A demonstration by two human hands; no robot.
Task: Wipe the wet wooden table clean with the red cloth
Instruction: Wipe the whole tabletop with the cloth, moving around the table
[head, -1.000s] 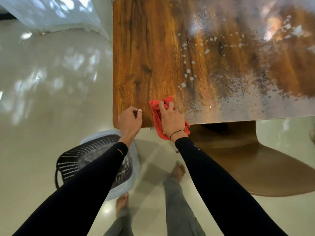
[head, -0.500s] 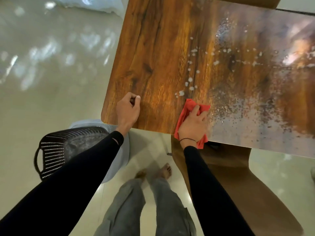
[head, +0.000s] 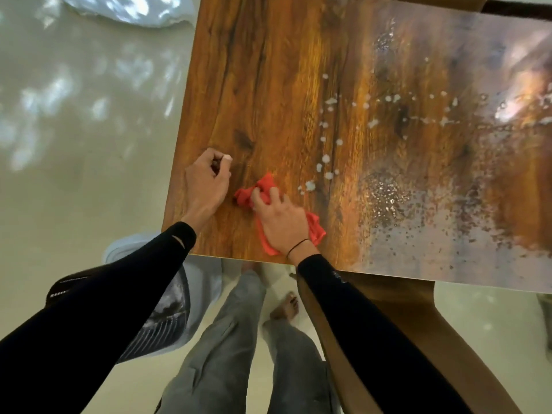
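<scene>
The wooden table (head: 277, 70) fills the upper right of the view, dry and brown at its left part. White droplets (head: 325, 158) and a wide speckled wet patch (head: 418, 210) cover its middle and right. My right hand (head: 280, 219) presses the crumpled red cloth (head: 263, 186) flat on the table near the front edge. My left hand (head: 206, 180) rests as a closed fist on the table's front left corner, just left of the cloth, with nothing visible in it.
A brown chair (head: 397, 318) stands under the table's front edge to my right. A black slatted basket (head: 161, 321) over a pale blue round object (head: 125, 249) sits on the glossy floor by my left arm. My legs and bare feet are below.
My right hand has slid the red cloth leftward along the front edge, from the rim of the wet patch toward my left fist. The left hand has stayed at the corner.
</scene>
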